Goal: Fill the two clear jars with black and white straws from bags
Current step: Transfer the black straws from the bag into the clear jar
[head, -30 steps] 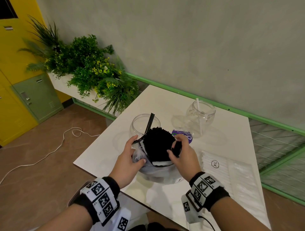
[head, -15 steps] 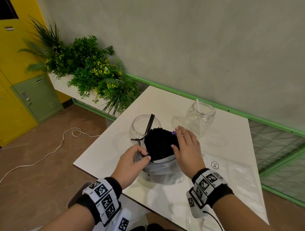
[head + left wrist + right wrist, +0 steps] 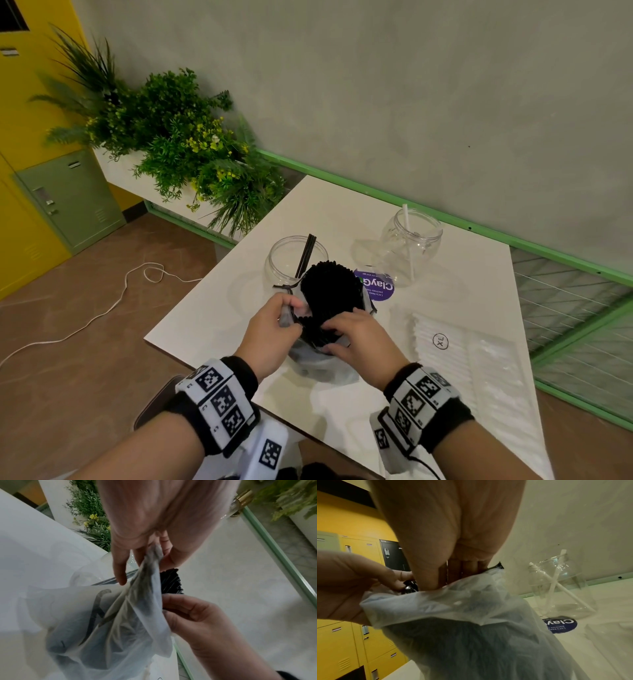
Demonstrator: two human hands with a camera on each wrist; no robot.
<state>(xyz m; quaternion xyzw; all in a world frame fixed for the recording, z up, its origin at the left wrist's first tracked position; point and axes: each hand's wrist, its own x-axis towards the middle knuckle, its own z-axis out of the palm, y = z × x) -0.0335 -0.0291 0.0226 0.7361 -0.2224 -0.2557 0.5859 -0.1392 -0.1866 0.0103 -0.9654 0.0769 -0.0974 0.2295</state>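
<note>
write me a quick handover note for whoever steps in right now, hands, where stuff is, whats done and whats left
Left hand: pinches the rim of the black straw bag, holding it open.
Right hand: fingers curled around black straws at the bag's mouth, none lifted out yet.
Left jar: only a couple of black straws.
Right jar: white straws, very few.
White straw bag: flat on the table, right of the hands, untouched.
Left to do: nearly all the filling of both jars.
</note>
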